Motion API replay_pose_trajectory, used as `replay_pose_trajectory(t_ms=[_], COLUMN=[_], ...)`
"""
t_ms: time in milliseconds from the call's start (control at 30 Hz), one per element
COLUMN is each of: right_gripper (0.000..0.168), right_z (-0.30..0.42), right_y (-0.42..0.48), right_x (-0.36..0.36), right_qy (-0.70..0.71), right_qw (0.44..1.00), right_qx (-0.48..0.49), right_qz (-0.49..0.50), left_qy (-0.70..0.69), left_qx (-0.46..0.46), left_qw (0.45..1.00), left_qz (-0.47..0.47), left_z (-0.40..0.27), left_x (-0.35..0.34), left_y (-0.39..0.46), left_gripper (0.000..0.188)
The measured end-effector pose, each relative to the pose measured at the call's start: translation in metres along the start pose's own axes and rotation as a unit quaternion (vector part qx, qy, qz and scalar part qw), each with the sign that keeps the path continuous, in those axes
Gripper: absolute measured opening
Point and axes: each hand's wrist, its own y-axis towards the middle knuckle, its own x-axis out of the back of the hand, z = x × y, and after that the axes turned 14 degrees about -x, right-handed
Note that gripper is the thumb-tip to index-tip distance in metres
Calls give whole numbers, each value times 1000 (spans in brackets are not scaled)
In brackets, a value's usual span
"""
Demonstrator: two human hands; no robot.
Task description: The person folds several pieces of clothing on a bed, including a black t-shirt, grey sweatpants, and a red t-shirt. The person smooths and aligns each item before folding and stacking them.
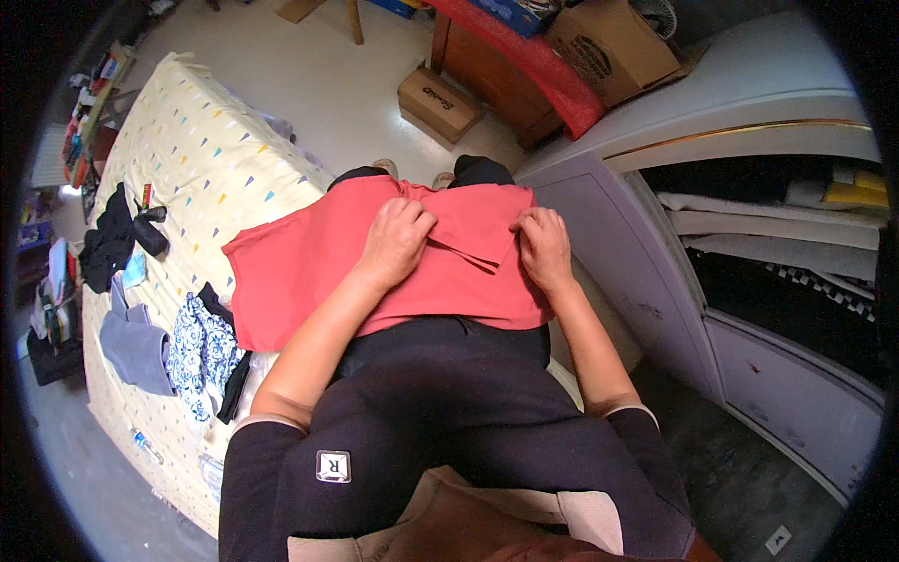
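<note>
A coral-pink garment (302, 267), apparently a shirt, is spread across my lap, its left end reaching over the bed. My left hand (399, 239) holds its cloth near the middle, fingers curled onto a folded-over part that looks like a sleeve (477, 218). The open end of that part shows as a dark slit between the hands. At the garment's right side, my right hand (544, 246) pinches the edge of the folded part between thumb and fingers. The cloth under both hands is partly hidden.
The bed (211, 140) has a cream patterned sheet. A blue-and-white patterned garment (204, 351), grey-blue cloth (137, 351) and black clothing (109, 242) lie left. On the right stands a cabinet (604, 239) with an open compartment of folded cloths. A cardboard box (439, 105) sits on the floor ahead.
</note>
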Motion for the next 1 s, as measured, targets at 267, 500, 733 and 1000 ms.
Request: replay_pose_trajectory(t_ms=[267, 500, 733, 1000], right_gripper=[9, 45, 21, 24], right_z=[-16, -28, -35, -35], right_y=[1, 44, 48, 29], right_x=[-8, -3, -22, -33], right_qy=[137, 355, 483, 204], right_qw=[980, 768, 745, 917], right_qx=[-138, -501, -448, -334], right_qz=[-41, 183, 105, -69], left_qy=[-250, -214, -418, -369], left_qx=[361, 481, 543, 419], left_qw=[890, 846, 706, 789], left_qz=[-127, -81, -181, -257], left_z=[12, 26, 22, 50], left_x=[-21, -20, -19, -52], left_y=[0, 11, 34, 15], left_gripper=[43, 78, 84, 58])
